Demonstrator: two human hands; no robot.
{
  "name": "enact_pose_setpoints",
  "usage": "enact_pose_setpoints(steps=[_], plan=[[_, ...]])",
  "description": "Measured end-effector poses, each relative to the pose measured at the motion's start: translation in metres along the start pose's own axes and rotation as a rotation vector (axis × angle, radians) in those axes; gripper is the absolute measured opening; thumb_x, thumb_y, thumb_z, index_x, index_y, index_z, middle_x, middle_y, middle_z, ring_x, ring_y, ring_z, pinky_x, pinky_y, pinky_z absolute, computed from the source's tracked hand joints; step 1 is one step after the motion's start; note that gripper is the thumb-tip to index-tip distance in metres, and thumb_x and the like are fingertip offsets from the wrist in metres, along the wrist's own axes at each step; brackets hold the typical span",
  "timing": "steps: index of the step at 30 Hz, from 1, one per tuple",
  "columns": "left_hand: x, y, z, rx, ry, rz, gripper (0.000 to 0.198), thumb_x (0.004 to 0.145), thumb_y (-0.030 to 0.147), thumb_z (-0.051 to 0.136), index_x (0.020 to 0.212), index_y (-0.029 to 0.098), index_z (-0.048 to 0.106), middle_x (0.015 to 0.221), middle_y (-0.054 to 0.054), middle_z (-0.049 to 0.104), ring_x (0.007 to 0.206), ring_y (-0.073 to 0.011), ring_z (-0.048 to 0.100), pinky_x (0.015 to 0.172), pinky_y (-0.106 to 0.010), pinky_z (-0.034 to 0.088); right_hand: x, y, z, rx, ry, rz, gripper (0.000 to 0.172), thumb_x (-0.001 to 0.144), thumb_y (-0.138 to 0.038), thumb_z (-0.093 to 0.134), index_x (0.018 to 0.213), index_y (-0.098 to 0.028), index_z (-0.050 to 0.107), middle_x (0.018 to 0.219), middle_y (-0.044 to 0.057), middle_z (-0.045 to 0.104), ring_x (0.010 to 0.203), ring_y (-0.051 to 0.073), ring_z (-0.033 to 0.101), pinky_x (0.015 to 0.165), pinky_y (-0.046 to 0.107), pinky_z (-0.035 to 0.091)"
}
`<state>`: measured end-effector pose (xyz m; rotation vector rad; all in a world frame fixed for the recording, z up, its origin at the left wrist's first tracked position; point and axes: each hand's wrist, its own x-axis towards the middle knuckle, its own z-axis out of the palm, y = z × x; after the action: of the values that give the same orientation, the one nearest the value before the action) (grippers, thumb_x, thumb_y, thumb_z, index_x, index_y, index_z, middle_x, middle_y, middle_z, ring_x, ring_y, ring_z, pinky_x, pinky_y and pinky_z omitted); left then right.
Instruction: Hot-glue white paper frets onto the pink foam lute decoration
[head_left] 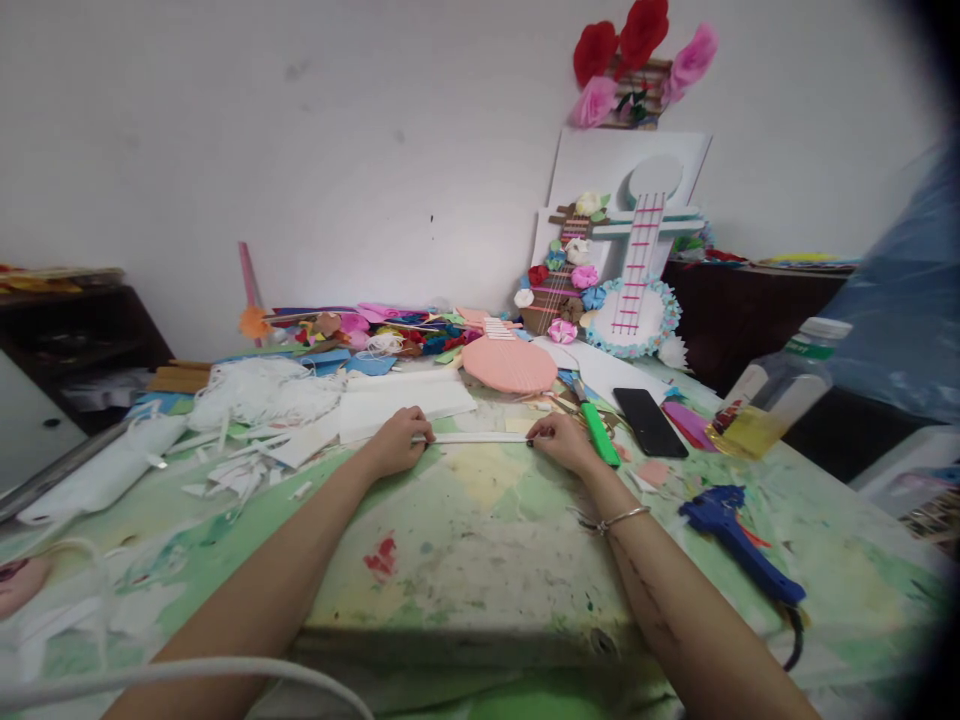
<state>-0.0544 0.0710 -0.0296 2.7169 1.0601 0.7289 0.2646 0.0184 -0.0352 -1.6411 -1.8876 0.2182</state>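
Observation:
A thin white strip (480, 438) lies level across the middle of the table, stretched between my two hands. My left hand (403, 440) pinches its left end, with the fingers closed. At the right end, the fingertips of my right hand (559, 440) are pressed together on the strip; a small dark spot shows at those fingertips. Just behind the strip are a white sheet (405, 402) and a pink round paper instrument (510, 366). A green-handled cutter (600, 435) sits right beside my right hand.
On the right are a black phone (649, 422), a blue glue gun (742, 545) with its cord, and a bottle (780, 395) of yellow liquid. Paper scraps (240, 472) and a white power strip (105, 475) lie left. Flowered paper guitars (637, 310) stand behind. A white cable (225, 668) crosses the lower left.

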Motion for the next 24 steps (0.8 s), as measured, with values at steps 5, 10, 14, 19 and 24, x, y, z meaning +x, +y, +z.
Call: enact_pose_setpoints(steps=[5, 10, 14, 19, 24], plan=[[0.0015, -0.0026, 0.0, -0.029, -0.01, 0.016, 0.02, 0.073, 0.008, 0.048, 0.074, 0.017, 0.066, 0.081, -0.005, 0.06, 0.082, -0.0184, 0.056, 0.075, -0.028, 0.045, 0.002, 0.002, 0.0024, 0.011, -0.005, 0.021, 0.015, 0.065, -0.017, 0.064, 0.075, -0.017, 0.075, 0.068, 0.003, 0.065, 0.066, 0.015, 0.055, 0.059, 0.023, 0.038], [0.0029, -0.0013, -0.0024, -0.035, -0.022, 0.032, 0.022, 0.076, 0.007, 0.047, 0.075, 0.018, 0.066, 0.078, -0.004, 0.063, 0.08, -0.0171, 0.057, 0.076, -0.027, 0.044, 0.0026, 0.0034, 0.0038, 0.022, -0.016, 0.025, 0.015, 0.066, -0.014, 0.062, 0.075, -0.016, 0.075, 0.069, 0.003, 0.066, 0.064, 0.013, 0.055, 0.058, 0.022, 0.038], [0.0025, -0.0018, -0.0032, -0.048, -0.016, 0.005, 0.019, 0.076, 0.009, 0.049, 0.076, 0.018, 0.065, 0.079, -0.003, 0.064, 0.077, -0.016, 0.058, 0.073, -0.026, 0.043, 0.0032, 0.0053, 0.005, 0.01, -0.021, 0.031, 0.019, 0.067, -0.011, 0.059, 0.076, -0.017, 0.074, 0.07, 0.002, 0.067, 0.063, 0.013, 0.055, 0.058, 0.022, 0.038], [0.0023, -0.003, -0.0023, -0.052, 0.004, -0.063, 0.011, 0.075, 0.012, 0.05, 0.079, 0.018, 0.059, 0.073, -0.001, 0.062, 0.067, -0.0156, 0.055, 0.064, -0.025, 0.041, 0.0047, 0.0053, 0.0064, -0.034, -0.02, 0.036, 0.033, 0.065, 0.0, 0.048, 0.077, -0.018, 0.073, 0.072, 0.002, 0.069, 0.068, 0.014, 0.057, 0.062, 0.022, 0.038], [0.0038, -0.0018, -0.0024, -0.054, -0.025, -0.06, 0.013, 0.073, 0.01, 0.047, 0.073, 0.018, 0.057, 0.073, -0.002, 0.059, 0.072, -0.017, 0.054, 0.068, -0.027, 0.04, 0.0047, 0.0035, 0.0075, -0.078, -0.013, 0.064, 0.034, 0.066, 0.001, 0.047, 0.078, -0.019, 0.072, 0.08, 0.003, 0.07, 0.078, 0.016, 0.058, 0.071, 0.025, 0.038]])
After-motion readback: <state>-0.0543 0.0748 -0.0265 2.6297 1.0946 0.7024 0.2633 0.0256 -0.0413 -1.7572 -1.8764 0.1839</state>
